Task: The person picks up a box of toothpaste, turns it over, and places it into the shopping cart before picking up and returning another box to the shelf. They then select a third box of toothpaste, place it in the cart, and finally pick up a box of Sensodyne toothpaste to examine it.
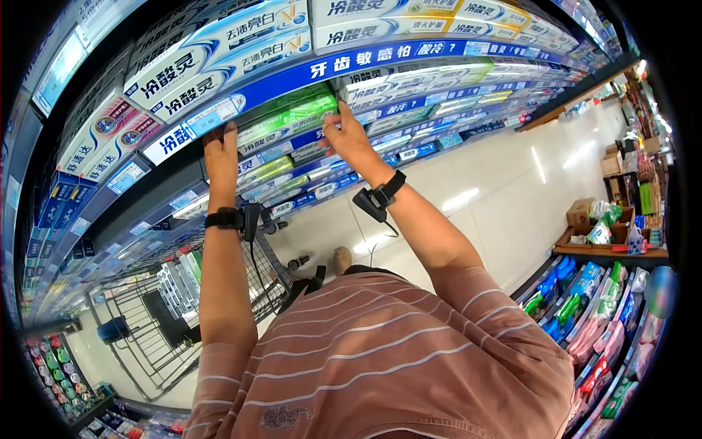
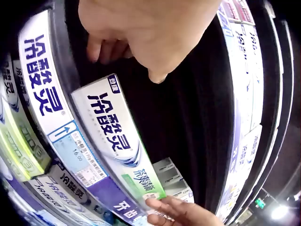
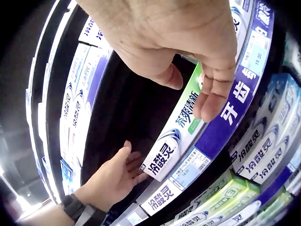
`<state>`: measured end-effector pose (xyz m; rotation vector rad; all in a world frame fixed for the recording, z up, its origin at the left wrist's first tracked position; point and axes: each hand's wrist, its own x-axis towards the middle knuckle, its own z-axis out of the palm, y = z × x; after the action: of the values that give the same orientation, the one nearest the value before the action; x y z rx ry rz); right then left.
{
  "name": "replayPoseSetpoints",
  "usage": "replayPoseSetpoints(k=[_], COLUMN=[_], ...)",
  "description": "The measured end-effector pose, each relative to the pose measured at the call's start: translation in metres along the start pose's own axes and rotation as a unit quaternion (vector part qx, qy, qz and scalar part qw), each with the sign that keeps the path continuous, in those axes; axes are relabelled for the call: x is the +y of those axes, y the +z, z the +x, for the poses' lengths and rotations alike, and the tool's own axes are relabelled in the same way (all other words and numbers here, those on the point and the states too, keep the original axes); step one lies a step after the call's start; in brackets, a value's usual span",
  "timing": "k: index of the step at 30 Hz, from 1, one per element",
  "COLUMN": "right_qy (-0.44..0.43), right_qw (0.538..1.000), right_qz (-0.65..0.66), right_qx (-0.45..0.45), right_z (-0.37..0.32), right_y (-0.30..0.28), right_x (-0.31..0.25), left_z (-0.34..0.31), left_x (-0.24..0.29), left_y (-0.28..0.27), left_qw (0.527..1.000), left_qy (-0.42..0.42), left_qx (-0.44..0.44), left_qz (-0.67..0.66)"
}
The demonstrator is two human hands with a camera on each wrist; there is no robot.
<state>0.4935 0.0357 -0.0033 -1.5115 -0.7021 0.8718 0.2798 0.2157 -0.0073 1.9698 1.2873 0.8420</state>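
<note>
Holding nothing, the loose left hand (image 1: 221,155) is near a long green-and-white cardboard box (image 3: 174,128), lying longways on the blue-edged shelf (image 3: 214,134) between both hands; nearer is the right hand (image 1: 353,139), at its right end, grip unclear.

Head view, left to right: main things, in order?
Pink-marked toothpaste boxes → left grip → green-and-white toothpaste box → right grip → cardboard box by the far display.

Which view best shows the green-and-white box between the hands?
Left wrist: the green-and-white box shows nearly its whole printed front. In right wrist, the right hand covers part of its green end; head shows it smaller, from above.
</note>
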Motion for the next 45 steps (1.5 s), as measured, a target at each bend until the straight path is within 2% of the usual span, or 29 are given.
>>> replayPoseSetpoints(k=[1,4,6,9,11,12,14,15,16,17,18,19,20,22,24,26,30,32,33,34,36,38,39,40,41,42,43,44,45], right_qy=[-0.006,-0.012,0.004,0.018,0.029,0.063,0.048,0.056,0.059,0.062,0.070,0.080,0.079,0.080,0.089,0.101,0.110,0.105,0.104,0.104,0.108,0.113,0.121,0.123,0.128,0.134,0.144,0.173,0.188], right_qw=[1.000,1.000,1.000,1.000,0.999,0.997,0.998,0.998,0.998,0.998,0.997,0.996,0.997,0.996,0.996,0.994,0.993,0.994,0.994,0.994,0.994,0.993,0.991,0.990,0.987,0.984,0.980,0.974,0.969], right_qz=[0.007,0.014,0.006,-0.009,-0.018,-0.028,-0.029,-0.024,-0.015,-0.002,-0.013,-0.020,-0.014,0.003,-0.023,-0.035,-0.031,-0.036,-0.038,-0.033,-0.019,-0.017,-0.010,-0.007,-0.003,-0.018,0.012,0.005,-0.011], right_qx=[-0.002,0.000,-0.001,-0.013,0.004,0.013,0.022,0.022,0.021,0.016,0.016,0.012,0.020,0.029,0.021,0.013,-0.001,0.000,-0.002,-0.007,-0.028,-0.034,-0.052,-0.071,-0.096,-0.114,-0.136,-0.146,-0.160], right_z=[-0.002,-0.009,-0.017,-0.031,-0.040,-0.044,-0.045,-0.051,-0.060,-0.067,-0.070,-0.072,-0.077,-0.086,-0.089,-0.090,-0.094,-0.094,-0.094,-0.094,-0.095,-0.097,-0.097,-0.093,-0.089,-0.087,-0.085,-0.081,-0.081], right_y=[-0.001,-0.005,-0.012,-0.025,-0.033,-0.037,-0.045,-0.049,-0.051,-0.051,-0.050,-0.050,-0.049,-0.044,-0.041,-0.038,-0.029,-0.020,-0.016,-0.014,-0.003,0.006,0.015,0.020,0.026,0.035,0.042,0.050,0.060], right_x=[0.001,0.005,0.005,0.014,0.030,0.036,0.067,0.069,0.064,0.057,0.061,0.065,0.063,0.059,0.061,0.063,0.049,0.047,0.048,0.048,0.050,0.054,0.057,0.071,0.085,0.090,0.101,0.115,0.103], left_z=[0.003,0.012,0.016,0.029,0.037,0.041,0.053,0.045,0.059,0.072,0.085,0.057,0.062,0.068,0.073,0.078,0.074,0.083,0.074,0.054,0.041,0.028,-0.013,-0.033,-0.052,-0.070,-0.081,-0.105,-0.125], left_x=[0.004,0.016,0.018,-0.027,-0.064,-0.067,-0.137,-0.113,-0.137,-0.140,-0.143,-0.093,-0.103,-0.110,-0.111,-0.109,-0.103,-0.129,-0.111,-0.065,-0.058,-0.110,-0.083,-0.051,-0.043,-0.045,-0.087,-0.101,-0.116], left_y=[0.001,0.010,0.022,0.039,0.039,0.043,0.048,0.046,0.049,0.051,0.053,0.041,0.044,0.048,0.055,0.066,0.070,0.077,0.066,0.041,0.018,-0.010,-0.027,-0.050,-0.069,-0.088,-0.102,-0.114,-0.123], left_qw=[0.998,0.985,0.980,0.988,0.986,0.988,0.997,0.981,0.998,0.984,0.945,0.954,0.956,0.968,0.988,0.987,0.989,0.983,0.979,0.972,0.973,0.987,0.976,0.963,0.948,0.956,0.953,0.972,0.974], left_qy=[0.017,-0.135,-0.156,-0.074,-0.157,-0.151,-0.015,-0.091,0.045,-0.047,-0.145,-0.007,-0.067,-0.103,-0.049,-0.026,-0.005,-0.032,-0.087,-0.144,-0.135,-0.012,0.004,-0.020,0.007,-0.027,-0.104,-0.065,-0.075], left_qx=[0.014,-0.008,-0.012,0.002,-0.054,-0.026,-0.074,-0.062,-0.039,-0.067,-0.069,-0.047,-0.060,-0.067,-0.053,-0.037,-0.033,-0.041,-0.039,-0.035,-0.032,-0.031,0.043,0.062,0.043,0.041,0.015,0.019,0.018], left_qz=[-0.062,-0.109,-0.125,-0.136,-0.029,-0.016,0.015,-0.163,-0.026,-0.159,-0.284,-0.295,-0.280,-0.219,-0.133,-0.156,-0.146,-0.174,-0.179,-0.184,-0.184,-0.158,-0.213,-0.262,-0.314,-0.289,-0.285,-0.225,-0.212])
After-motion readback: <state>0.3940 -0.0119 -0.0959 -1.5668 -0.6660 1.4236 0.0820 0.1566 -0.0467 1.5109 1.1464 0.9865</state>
